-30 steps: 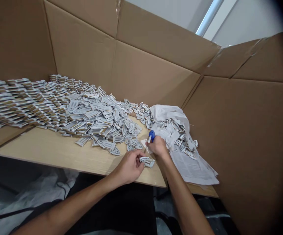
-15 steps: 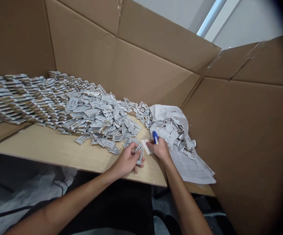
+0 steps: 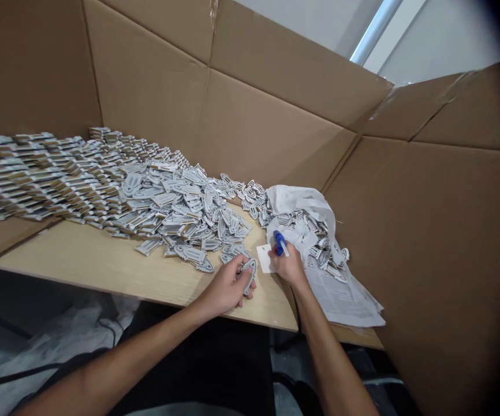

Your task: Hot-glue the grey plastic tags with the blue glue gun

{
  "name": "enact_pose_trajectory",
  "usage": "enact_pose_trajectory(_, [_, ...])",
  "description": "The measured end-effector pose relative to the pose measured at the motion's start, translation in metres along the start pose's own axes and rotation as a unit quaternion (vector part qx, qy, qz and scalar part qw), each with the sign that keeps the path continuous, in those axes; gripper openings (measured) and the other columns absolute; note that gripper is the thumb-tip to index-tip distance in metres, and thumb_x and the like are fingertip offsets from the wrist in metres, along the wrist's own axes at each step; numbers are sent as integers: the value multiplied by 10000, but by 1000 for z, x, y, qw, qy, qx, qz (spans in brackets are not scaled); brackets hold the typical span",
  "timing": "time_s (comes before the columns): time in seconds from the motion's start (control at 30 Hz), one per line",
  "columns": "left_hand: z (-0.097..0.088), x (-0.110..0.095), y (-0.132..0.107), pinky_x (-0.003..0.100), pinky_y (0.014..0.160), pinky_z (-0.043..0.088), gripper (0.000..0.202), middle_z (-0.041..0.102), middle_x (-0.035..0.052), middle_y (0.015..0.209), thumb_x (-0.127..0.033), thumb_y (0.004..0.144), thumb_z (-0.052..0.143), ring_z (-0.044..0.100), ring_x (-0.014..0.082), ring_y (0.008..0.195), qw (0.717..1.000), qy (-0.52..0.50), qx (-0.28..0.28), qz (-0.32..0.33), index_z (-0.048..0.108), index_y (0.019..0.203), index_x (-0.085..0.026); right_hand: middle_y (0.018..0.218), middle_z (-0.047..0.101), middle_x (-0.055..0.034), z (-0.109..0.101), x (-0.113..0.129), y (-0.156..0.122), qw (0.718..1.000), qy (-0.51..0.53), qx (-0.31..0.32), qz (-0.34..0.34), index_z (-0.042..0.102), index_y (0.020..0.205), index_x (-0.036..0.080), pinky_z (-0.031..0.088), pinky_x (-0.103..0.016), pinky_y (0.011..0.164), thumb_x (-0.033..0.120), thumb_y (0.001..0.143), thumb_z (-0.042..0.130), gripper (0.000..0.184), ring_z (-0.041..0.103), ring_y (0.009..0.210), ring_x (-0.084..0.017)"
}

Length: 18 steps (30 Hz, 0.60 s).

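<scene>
Grey plastic piece (image 3: 248, 276): my left hand (image 3: 226, 292) is pinching it, newly upright; my right hand (image 3: 288, 266) is gripping a blue-capped pen (image 3: 279, 242) over a white card (image 3: 264, 257).

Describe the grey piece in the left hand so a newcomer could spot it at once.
On the pale wooden table, a heap of grey looped pieces spreads toward the near edge. At its front, the left hand holds one piece up, beside a small white card. It alone is off the table.
</scene>
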<state>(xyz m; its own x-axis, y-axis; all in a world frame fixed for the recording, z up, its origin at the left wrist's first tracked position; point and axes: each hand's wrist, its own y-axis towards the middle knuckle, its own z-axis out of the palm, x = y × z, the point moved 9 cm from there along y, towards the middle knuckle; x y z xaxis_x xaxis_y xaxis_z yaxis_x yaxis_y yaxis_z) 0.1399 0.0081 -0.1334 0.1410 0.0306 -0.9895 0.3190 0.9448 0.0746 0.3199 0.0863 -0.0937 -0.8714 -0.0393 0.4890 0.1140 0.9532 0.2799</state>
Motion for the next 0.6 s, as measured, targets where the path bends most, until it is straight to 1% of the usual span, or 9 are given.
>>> enact_pose_trajectory(0.17, [-1, 1, 0, 149, 388, 418, 351, 629, 17, 796, -541, 962, 559, 633, 118, 582, 1000, 9, 3, 2, 453, 1003, -209, 941, 745, -93, -23, -13, -5, 999, -16, -42, -8, 665, 1029, 153, 461, -264, 732, 282, 871, 566, 227, 674, 815, -211])
enact_pose_trajectory(0.27, [-1, 2, 0, 148, 397, 423, 368, 631, 19, 791, -557, 956, 567, 638, 120, 593, 1000, 11, 2, 2, 460, 1004, -208, 991, 747, -124, -47, -31, -14, 996, -48, -72, 13, 662, 1096, 139, 462, -285, 738, 294, 875, 559, 289, 680, 842, -235])
enact_pose_trajectory(0.33, [-1, 2, 0, 152, 398, 427, 369, 634, 21, 794, -561, 957, 562, 635, 121, 597, 1000, 12, 3, 2, 458, 998, -209, 1006, 744, -155, -69, -49, -22, 992, -81, -94, 39, 662, 1144, 123, 456, -304, 738, 310, 879, 565, 339, 679, 864, -263])
enact_pose_trajectory(0.4, [0, 2, 0, 156, 396, 429, 355, 634, 20, 799, -551, 963, 551, 631, 121, 598, 1000, 16, 6, 1, 451, 992, -212, 949, 748, -141, -88, -70, -29, 986, -116, -99, 74, 686, 1111, 148, 437, -308, 703, 306, 859, 596, 310, 680, 825, -271])
enact_pose_trajectory(0.47, [1, 2, 0, 161, 394, 430, 331, 630, 14, 794, -531, 970, 543, 626, 122, 596, 1000, 21, 6, 0, 444, 993, -216, 898, 747, -150, -104, -92, -36, 977, -152, -99, 112, 713, 1049, 159, 420, -318, 685, 301, 839, 634, 266, 687, 811, -290])
enact_pose_trajectory(0.53, [0, 1, -1, 164, 395, 433, 312, 626, 13, 789, -517, 976, 533, 627, 127, 604, 1000, 28, 4, -1, 444, 997, -218, 879, 749, -184, -114, -113, -42, 966, -186, -98, 150, 731, 1038, 139, 409, -337, 677, 284, 838, 637, 265, 696, 810, -321])
enact_pose_trajectory(0.6, [0, 0, -1, 165, 398, 436, 309, 627, 14, 791, -516, 981, 523, 628, 128, 611, 999, 38, 4, 2, 447, 1001, -218, 894, 755, -218, -116, -128, -46, 957, -212, -96, 175, 741, 1059, 109, 407, -351, 678, 254, 838, 626, 288, 705, 820, -341])
